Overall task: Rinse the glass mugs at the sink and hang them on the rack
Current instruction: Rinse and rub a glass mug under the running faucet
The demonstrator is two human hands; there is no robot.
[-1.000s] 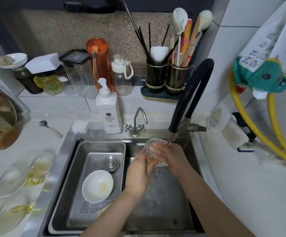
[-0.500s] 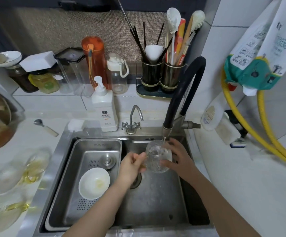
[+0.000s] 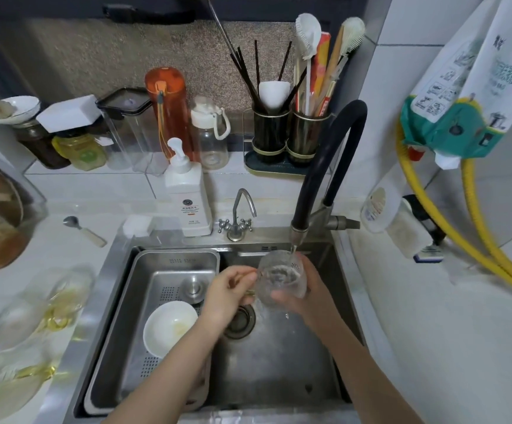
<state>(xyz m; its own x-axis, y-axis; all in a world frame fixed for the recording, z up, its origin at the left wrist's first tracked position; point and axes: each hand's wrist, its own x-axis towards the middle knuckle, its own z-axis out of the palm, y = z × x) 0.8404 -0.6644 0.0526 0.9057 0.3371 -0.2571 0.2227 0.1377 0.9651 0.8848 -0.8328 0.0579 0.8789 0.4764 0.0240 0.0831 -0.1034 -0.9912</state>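
Since the frame a second ago, both hands have drawn apart from a tight clasp around the clear textured glass mug (image 3: 280,278), and the mug now sits upright with its mouth turned up to the water. It hangs just below the spout of the black curved hose faucet (image 3: 328,166), above the round drain (image 3: 239,322) of the stainless steel sink (image 3: 120,255).

Well to the left of the mug, more clear glass mugs with yellowish handles (image 3: 49,304) lie blurred on the white counter, apparently waiting their turn. Nearer, a small white bowl (image 3: 169,327) rests in the perforated steel drain tray (image 3: 144,289) that fills the sink's left half.

Just left of the mug, the left hand (image 3: 228,296) pinches what looks like the mug's golden handle between thumb and curled fingers; the handle itself is mostly hidden. On the mug's right side, the right hand (image 3: 311,293) wraps the glass wall, fingers curled around the far side and thumb across the near lower edge.

So the mug stands between the two hands, long axis roughly vertical, handle pointing left. I judge rinsing is underway, and tipping the water out would likely come next: the left hand already has the handle, which suits hanging, though no rack is clearly visible from here. Wet glass could slip.
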